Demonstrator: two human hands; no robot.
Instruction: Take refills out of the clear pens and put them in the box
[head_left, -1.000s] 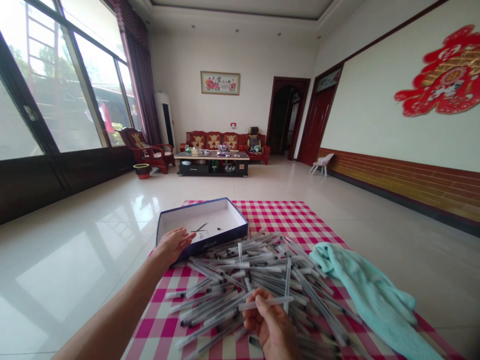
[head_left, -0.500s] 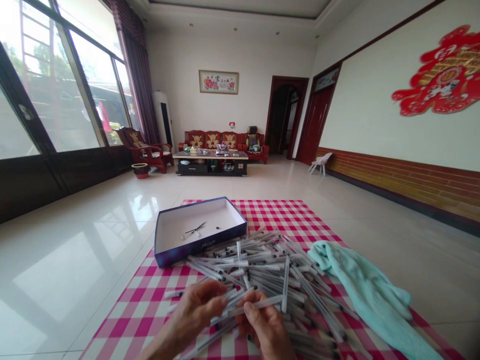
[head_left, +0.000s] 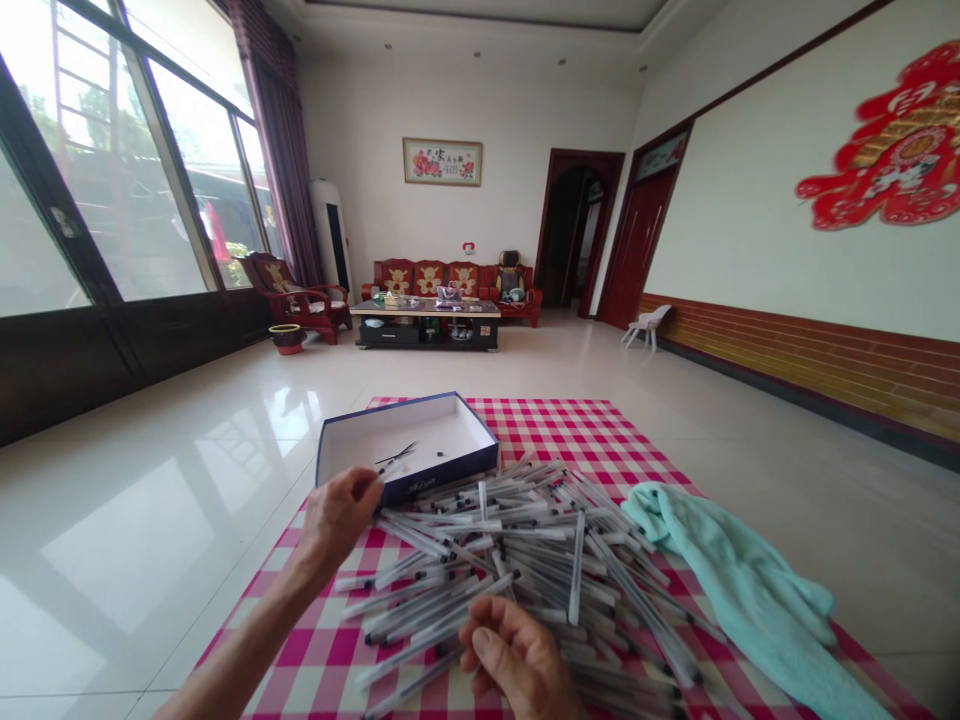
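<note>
My left hand [head_left: 341,515] is raised at the near left corner of the shallow blue box [head_left: 442,473], fingertips pinched together over its rim. Whatever the pinch holds is too small or hidden to make out. Low in the middle, my right hand [head_left: 517,655] is curled with thumb near the forefinger, and no pen shows in it. Beneath and around it spreads a heap of clear pen barrels [head_left: 576,570], many with black ends. Inside the white-lined box lie a few thin black sticks [head_left: 397,456] and a small black piece [head_left: 440,454].
A pink-and-white checked cloth [head_left: 577,425] lies under everything. To the right of the heap rests a crumpled mint-green towel [head_left: 735,580]. Farther off stand a low table [head_left: 424,325], a red wooden sofa [head_left: 401,275] and a small white chair [head_left: 646,325].
My left hand has moved up and left from the pen heap to the box. The clear barrel that was in my right hand no longer shows there; that hand has hardly moved.
</note>
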